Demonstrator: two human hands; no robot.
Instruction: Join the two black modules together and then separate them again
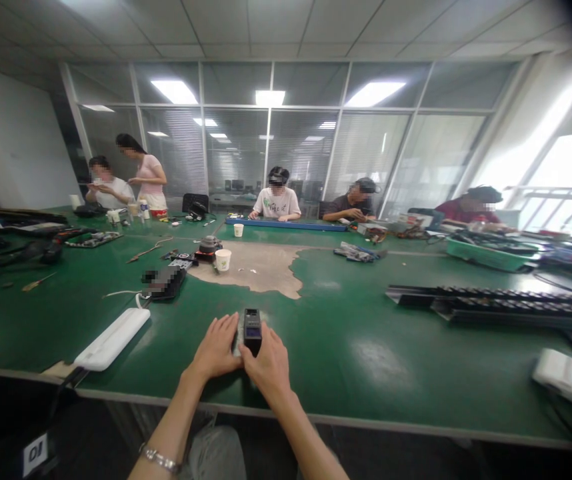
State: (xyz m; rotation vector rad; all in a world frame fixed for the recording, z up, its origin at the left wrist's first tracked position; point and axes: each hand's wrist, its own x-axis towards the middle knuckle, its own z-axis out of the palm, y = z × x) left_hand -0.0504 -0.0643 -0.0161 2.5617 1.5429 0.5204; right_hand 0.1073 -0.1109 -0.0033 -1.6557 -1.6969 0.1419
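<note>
Near the table's front edge, my right hand [270, 360] grips a small black box-shaped device [253, 327] from its right side. The device has a small dark screen on the side towards me. My left hand [217, 347] is closed along the left side of a narrow grey speckled piece [239, 337] that lies against the device. What kind of thing the grey piece is, I cannot tell; the left fingers hide part of it. Both thumbs come close together at the near end.
The green table [326, 373] carries a white power strip [113, 339] on the left, paper cups [223, 260] ahead, black metal rails [496, 305] and a green basket [491, 252] to the right. Several people are around the table's far side.
</note>
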